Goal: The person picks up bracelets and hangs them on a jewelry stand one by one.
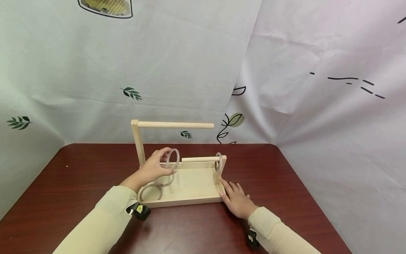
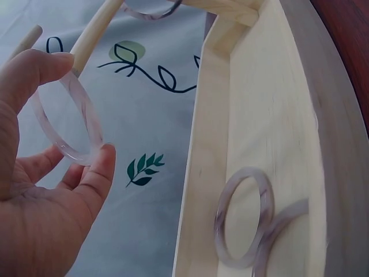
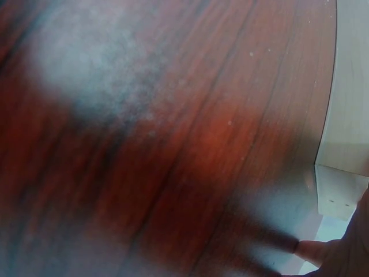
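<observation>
My left hand (image 1: 154, 166) pinches a translucent pinkish-grey bangle (image 1: 178, 158) between thumb and fingertips, raised over a pale wooden tray stand (image 1: 184, 203). In the left wrist view the bangle (image 2: 88, 111) stands on edge, near the free end of the short wooden rod (image 2: 95, 36). Another bangle (image 1: 220, 163) hangs around that rod, close to its post at the right end. Two more bangles, one (image 2: 221, 222) overlapping the other (image 2: 281, 222), lie at the left of the tray. My right hand (image 1: 238, 201) rests at the tray's right end, fingers extended, fingertips against its edge.
A tall post (image 1: 138, 144) rises from the tray's left end and carries a long bare rod (image 1: 176, 125) pointing right, above the short one. The stand sits on a dark red wooden table (image 1: 190, 229). A printed white cloth (image 1: 190, 70) hangs behind it.
</observation>
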### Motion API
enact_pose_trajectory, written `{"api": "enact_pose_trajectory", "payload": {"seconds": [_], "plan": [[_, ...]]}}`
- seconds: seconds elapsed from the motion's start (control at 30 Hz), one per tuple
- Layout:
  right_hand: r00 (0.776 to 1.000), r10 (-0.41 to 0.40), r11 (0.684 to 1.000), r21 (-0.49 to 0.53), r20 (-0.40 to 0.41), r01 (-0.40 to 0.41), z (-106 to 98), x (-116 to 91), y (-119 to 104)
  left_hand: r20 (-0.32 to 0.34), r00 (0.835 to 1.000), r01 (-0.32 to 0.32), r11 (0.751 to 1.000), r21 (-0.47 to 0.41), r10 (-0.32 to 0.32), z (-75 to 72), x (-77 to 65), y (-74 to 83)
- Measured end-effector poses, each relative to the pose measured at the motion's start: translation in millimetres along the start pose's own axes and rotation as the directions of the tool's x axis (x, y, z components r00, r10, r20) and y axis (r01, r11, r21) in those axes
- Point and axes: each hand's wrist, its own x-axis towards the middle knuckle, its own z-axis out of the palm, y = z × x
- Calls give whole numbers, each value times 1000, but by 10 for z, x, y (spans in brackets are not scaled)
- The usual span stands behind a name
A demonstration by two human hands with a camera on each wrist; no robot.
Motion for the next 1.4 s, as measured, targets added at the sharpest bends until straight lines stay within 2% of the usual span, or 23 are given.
{"api": "enact_pose_trajectory", "payload": {"seconds": [0.43,0.8,0.9,1.13,1.4], "plan": [[1000,8,1000,12,3,-8,2,-8,-5,-30,999,19,987,-158,-24,159,46,33],[1000,5,1000,7,11,-5,-23,-28,-28,-44,994,90,962,-257,-105,346,96,38],[1000,1,1000,5,4,-1,-22,-32,-34,-37,990,117,943,-313,-135,394,109,51],[1000,8,1000,12,5,-8,-35,-38,-49,13,989,134,876,-463,-145,507,152,42],[1000,13,1000,4,9,-13,-14,-9,-14,32,981,179,832,-525,-190,598,192,48]]}}
